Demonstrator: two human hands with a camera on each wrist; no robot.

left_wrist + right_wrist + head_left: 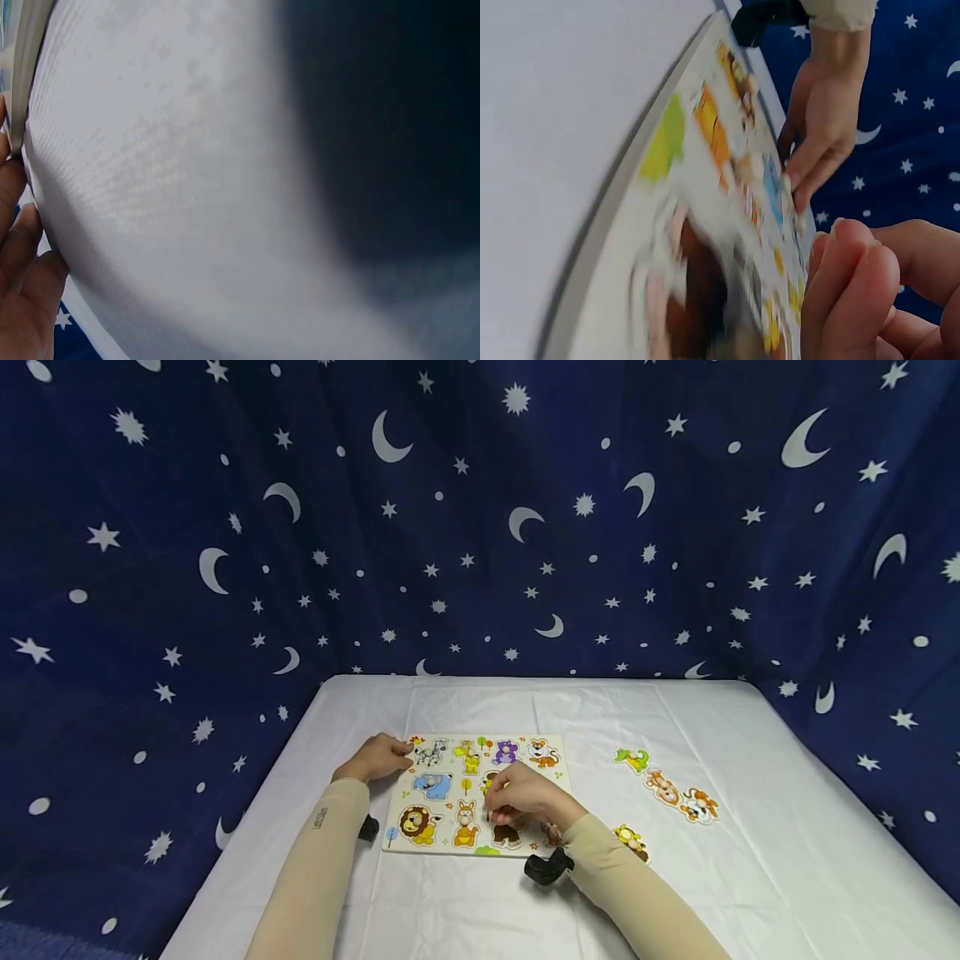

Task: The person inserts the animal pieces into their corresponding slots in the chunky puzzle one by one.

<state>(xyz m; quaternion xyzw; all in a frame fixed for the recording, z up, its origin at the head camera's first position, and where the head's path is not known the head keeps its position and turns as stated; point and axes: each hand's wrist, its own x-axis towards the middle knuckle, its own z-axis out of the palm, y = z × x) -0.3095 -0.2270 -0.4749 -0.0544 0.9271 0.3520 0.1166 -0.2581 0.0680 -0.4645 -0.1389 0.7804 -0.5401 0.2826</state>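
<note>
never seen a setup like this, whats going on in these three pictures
There is no machine here, just a person working barehanded. The wide picture comes from a camera worn on the head; the other two come from a small black camera on each wrist, so they look close and partly blurred. On the white tablecloth lies an animal puzzle board, with a lion, elephant and zebra among its animals. To its right lie loose pieces, including a green crocodile. The left hand touches the board's left edge. The right hand is over the board; whether it pinches a piece can't be made out.
</note>
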